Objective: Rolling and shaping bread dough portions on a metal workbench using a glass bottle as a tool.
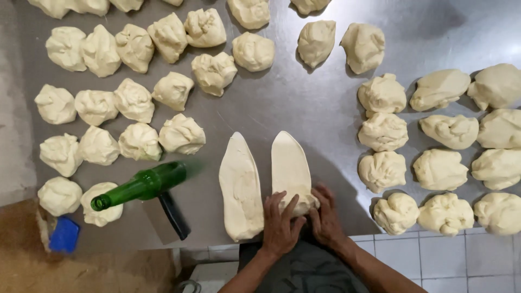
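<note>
From my remote view, both hands pressed the near end of the right flattened dough strip (pixel 290 168), left hand (pixel 280 228) and right hand (pixel 325 217) side by side, fingers spread; the strip's long axis ran straight away across the steel table (pixel 304 103).

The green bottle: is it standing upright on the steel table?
No, the green bottle lies on its side on the steel table.

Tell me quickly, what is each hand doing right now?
Left hand: fingers spread, pressing on the near end of the right flattened dough strip, holding nothing.
Right hand: fingers curled on the same dough end, rolling it.
</note>
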